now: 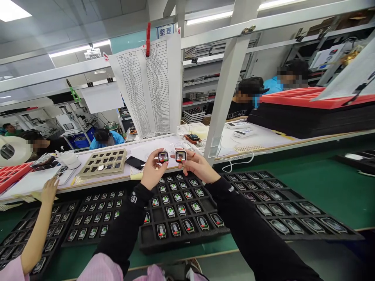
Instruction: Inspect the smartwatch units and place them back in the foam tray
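My left hand (151, 169) is raised above the bench and pinches a small square watch body (163, 157) whose screen is lit. My right hand (197, 167) holds a second lit watch body (181, 156) right beside the first. Both hands hover over the far end of a black foam tray (146, 239) on the green mat. That tray holds several more watch bodies with lit screens in its pockets. My sleeves are black.
More black trays of watch bodies lie at the left (88, 222) and right (293, 210). A co-worker's hand (49, 190) rests at the left. A tan tray (104, 162), a phone (135, 162), hanging sheets (149, 86) and stacked red trays (307, 97) stand behind.
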A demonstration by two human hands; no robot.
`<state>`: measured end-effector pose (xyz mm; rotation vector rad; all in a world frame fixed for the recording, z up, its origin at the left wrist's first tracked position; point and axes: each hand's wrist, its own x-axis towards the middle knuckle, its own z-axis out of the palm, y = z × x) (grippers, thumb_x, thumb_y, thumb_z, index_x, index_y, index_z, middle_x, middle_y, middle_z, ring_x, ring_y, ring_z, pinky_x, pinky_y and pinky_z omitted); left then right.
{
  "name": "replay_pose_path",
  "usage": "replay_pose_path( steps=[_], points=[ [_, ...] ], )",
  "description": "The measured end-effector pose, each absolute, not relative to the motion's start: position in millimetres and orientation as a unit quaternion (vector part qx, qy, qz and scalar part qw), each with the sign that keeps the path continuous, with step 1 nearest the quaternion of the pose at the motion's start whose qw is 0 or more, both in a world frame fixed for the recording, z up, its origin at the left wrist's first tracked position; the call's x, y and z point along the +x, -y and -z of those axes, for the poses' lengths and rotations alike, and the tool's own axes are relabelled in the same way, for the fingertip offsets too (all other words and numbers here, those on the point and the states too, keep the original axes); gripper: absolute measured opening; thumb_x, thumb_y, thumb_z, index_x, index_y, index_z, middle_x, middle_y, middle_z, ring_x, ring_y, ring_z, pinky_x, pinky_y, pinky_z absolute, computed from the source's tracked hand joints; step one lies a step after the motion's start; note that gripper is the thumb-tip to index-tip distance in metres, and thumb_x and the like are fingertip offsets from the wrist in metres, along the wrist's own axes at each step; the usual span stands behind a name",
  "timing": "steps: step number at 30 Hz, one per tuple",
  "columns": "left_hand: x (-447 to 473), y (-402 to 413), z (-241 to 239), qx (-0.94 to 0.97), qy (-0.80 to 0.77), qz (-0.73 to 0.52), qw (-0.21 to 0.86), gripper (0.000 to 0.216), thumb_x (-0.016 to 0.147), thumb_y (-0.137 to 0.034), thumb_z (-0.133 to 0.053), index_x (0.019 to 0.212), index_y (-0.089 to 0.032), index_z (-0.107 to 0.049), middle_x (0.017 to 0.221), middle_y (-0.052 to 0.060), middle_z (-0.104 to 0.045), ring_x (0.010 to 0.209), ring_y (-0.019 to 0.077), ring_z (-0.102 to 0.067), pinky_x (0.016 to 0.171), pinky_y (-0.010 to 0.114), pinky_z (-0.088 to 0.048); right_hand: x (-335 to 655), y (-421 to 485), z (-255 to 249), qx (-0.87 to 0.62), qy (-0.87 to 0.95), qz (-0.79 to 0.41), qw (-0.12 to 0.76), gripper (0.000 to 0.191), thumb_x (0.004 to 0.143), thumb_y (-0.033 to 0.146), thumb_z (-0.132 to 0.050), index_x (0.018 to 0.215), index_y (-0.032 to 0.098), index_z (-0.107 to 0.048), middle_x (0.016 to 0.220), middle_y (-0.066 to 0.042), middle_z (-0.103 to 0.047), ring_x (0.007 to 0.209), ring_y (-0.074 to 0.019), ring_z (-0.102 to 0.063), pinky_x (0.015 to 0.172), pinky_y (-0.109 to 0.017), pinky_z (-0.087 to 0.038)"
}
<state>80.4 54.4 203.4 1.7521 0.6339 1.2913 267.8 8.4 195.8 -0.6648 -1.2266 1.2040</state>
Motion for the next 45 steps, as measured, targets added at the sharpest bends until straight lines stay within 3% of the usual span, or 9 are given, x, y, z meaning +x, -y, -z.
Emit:
replay_pose_path(
  steps=[15, 23, 27, 31, 39, 45],
  points=[
    [97.7, -60.7, -200.6, 0.693, -0.276, -0.514, 0.425, 0.042, 0.079, -0.026, -0.064, 0.119, -0.021, -0.054, 0.116, 0.009, -0.059, 0.082, 0.0133, -0.058, 0.067, 0.023, -0.047, 288.9, -21.7, -189.7, -0.283, 0.534, -0.531, 0.594, 0.053, 0.078, 0.030, -0.074, 0.127, 0.020, -0.055, 0.117, -0.014, -0.064, 0.070, -0.0160, -0.059, 0.047, -0.023, -0.049],
    [116.6, -63.1, -195.0, 0.658, -0.306, -0.509, 0.464, 0.036, 0.088, -0.043, -0.056, 0.118, -0.023, -0.057, 0.114, 0.008, -0.060, 0.073, 0.0121, -0.057, 0.062, 0.024, -0.047, 298.1, -39.1, -184.5, -0.307, 0.525, -0.548, 0.574, 0.046, 0.083, 0.044, -0.068, 0.120, 0.019, -0.058, 0.105, -0.010, -0.065, 0.064, -0.0153, -0.059, 0.043, -0.023, -0.048],
    [120.5, -63.4, -182.5, 0.651, -0.304, -0.501, 0.483, 0.041, 0.083, -0.039, -0.065, 0.120, -0.023, -0.055, 0.115, 0.008, -0.061, 0.083, 0.0148, -0.060, 0.071, 0.026, -0.050, 300.1, -44.3, -175.6, -0.295, 0.531, -0.565, 0.558, 0.052, 0.079, 0.036, -0.074, 0.125, 0.020, -0.054, 0.088, -0.005, -0.062, 0.069, -0.0177, -0.059, 0.044, -0.023, -0.049],
    [120.1, -58.8, -176.6, 0.643, -0.321, -0.490, 0.493, 0.044, 0.081, -0.037, -0.068, 0.120, -0.022, -0.053, 0.117, 0.009, -0.061, 0.095, 0.0185, -0.060, 0.077, 0.029, -0.050, 302.8, -46.1, -166.9, -0.278, 0.526, -0.589, 0.547, 0.051, 0.080, 0.033, -0.072, 0.126, 0.020, -0.054, 0.087, -0.006, -0.061, 0.069, -0.0176, -0.059, 0.046, -0.024, -0.050],
    [127.2, -63.3, -173.2, 0.608, -0.346, -0.494, 0.517, 0.039, 0.080, -0.037, -0.068, 0.115, -0.022, -0.056, 0.110, 0.006, -0.062, 0.087, 0.0157, -0.059, 0.076, 0.028, -0.050, 302.5, -58.6, -154.4, -0.296, 0.487, -0.616, 0.544, 0.047, 0.083, 0.042, -0.069, 0.121, 0.017, -0.057, 0.088, -0.007, -0.063, 0.065, -0.0167, -0.061, 0.044, -0.023, -0.048],
    [133.1, -73.0, -157.9, 0.600, -0.382, -0.505, 0.489, 0.032, 0.082, -0.037, -0.067, 0.108, -0.022, -0.058, 0.105, 0.005, -0.062, 0.086, 0.0152, -0.060, 0.076, 0.027, -0.050, 305.6, -62.3, -146.5, -0.300, 0.514, -0.608, 0.526, 0.052, 0.081, 0.037, -0.070, 0.127, 0.017, -0.054, 0.087, -0.007, -0.063, 0.065, -0.0170, -0.060, 0.045, -0.024, -0.049]
  ],
)
